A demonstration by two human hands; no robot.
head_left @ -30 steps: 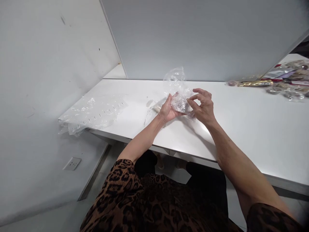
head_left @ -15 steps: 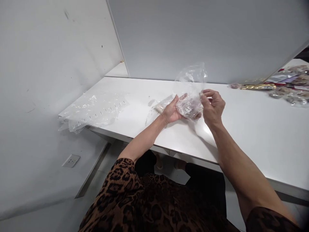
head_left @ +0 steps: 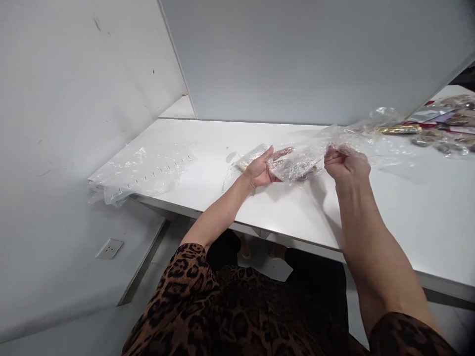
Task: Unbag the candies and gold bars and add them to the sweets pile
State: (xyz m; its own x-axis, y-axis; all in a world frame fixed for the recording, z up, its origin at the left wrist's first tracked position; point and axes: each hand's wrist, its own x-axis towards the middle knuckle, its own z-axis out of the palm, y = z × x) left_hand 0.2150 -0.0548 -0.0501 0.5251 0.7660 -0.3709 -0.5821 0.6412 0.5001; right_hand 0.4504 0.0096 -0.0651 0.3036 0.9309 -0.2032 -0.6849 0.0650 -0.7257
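Note:
A crumpled clear plastic bag (head_left: pixel 302 160) stretches between my two hands above the white table. My left hand (head_left: pixel 260 170) is palm up at its left end, with the film lying over the fingers and the thumb raised beside it. At the other end, the closed fingers of my right hand (head_left: pixel 347 163) grip the film, which trails off loosely to the right. What the bag contains, if anything, cannot be made out. A flat clear packet (head_left: pixel 251 155) rests on the table just behind my left hand, partly hidden by it.
Clear plastic bags with a row of dark marks (head_left: pixel 148 173) lie at the table's left end, hanging over the edge. Several wrapped packets (head_left: pixel 449 128) and a gold strip (head_left: pixel 403 129) lie at the far right. A grey panel (head_left: pixel 297 59) borders the white table (head_left: pixel 408 212).
My right hand has moved right and turned over, pulling the film sideways. The bag's upper part, upright before, now stretches out to the right. My left hand has hardly moved.

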